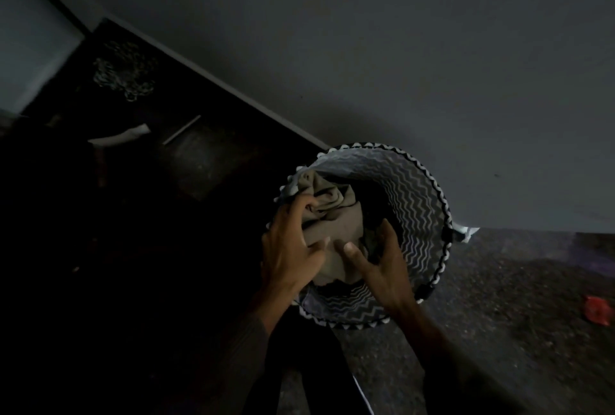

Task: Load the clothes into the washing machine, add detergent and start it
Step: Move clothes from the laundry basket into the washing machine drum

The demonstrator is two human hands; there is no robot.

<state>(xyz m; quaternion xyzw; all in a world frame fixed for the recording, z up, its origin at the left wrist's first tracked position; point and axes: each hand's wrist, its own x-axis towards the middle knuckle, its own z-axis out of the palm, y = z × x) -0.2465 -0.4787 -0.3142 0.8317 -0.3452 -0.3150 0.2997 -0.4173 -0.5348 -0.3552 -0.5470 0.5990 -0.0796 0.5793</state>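
Left hand (pixel 293 248) fingers bunched in olive crumpled cloth (pixel 332 215) | right hand (pixel 387 270) cupped alongside, grip unclear | zigzag-patterned round basket (pixel 429 211) | soft, light, floppy: scoop mid-bundle

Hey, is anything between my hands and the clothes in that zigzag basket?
Nothing visible. The left hand grips the crumpled olive-grey cloth in the black-and-white zigzag fabric basket, and the right hand touches the cloth with its thumb.

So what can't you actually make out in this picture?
Head view only:
1. Left half: too dark in the dim light to tell what stands there.
2. Bottom of the basket: covered by the olive cloth, the left hand and the right hand.
3. Red thing on the floor, right: small and blurred.
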